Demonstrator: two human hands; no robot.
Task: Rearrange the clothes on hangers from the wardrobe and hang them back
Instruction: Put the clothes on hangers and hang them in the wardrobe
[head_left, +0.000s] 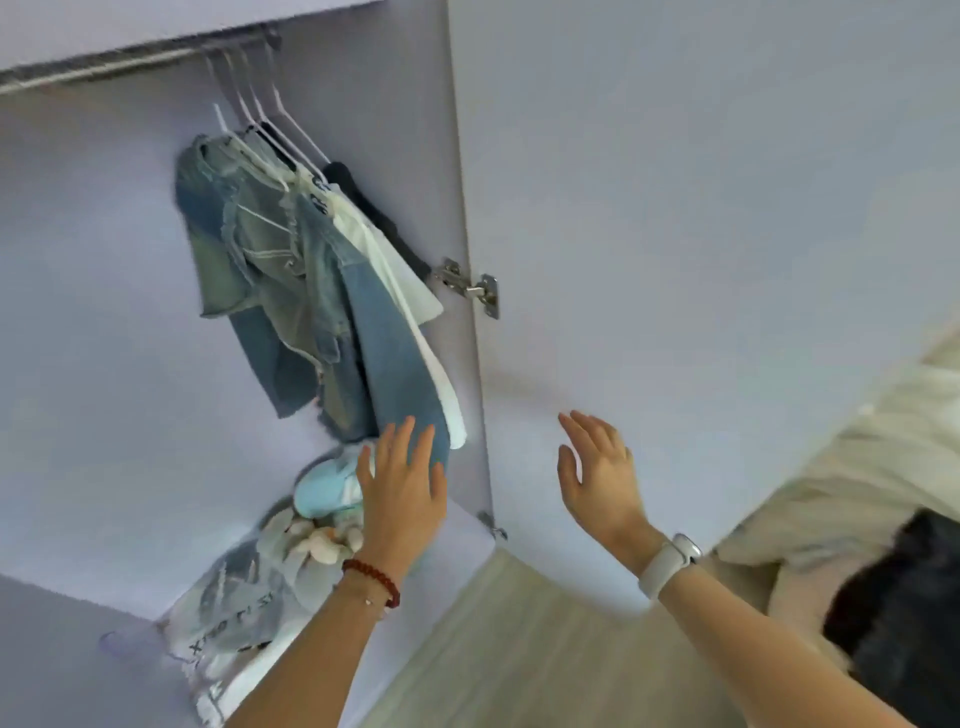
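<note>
Two bare hands reach up before the open wardrobe as I watch through the head camera. My left hand (402, 486) is raised with fingers straight and spread, its grip released, just in front of the lower hem of the long blue jeans (395, 358); whether it touches them I cannot tell. My right hand (597, 470) is likewise released, fingers relaxed, near the open wardrobe door (701, 208), holding nothing. Denim clothes (260, 249), a white garment (410, 291) and a dark garment (379, 213) hang on white hangers (260, 109) from the rail (104, 65), bunched at its right end beside the hinge (470, 288). Bagged items (234, 623) sit on the wardrobe floor below.
</note>
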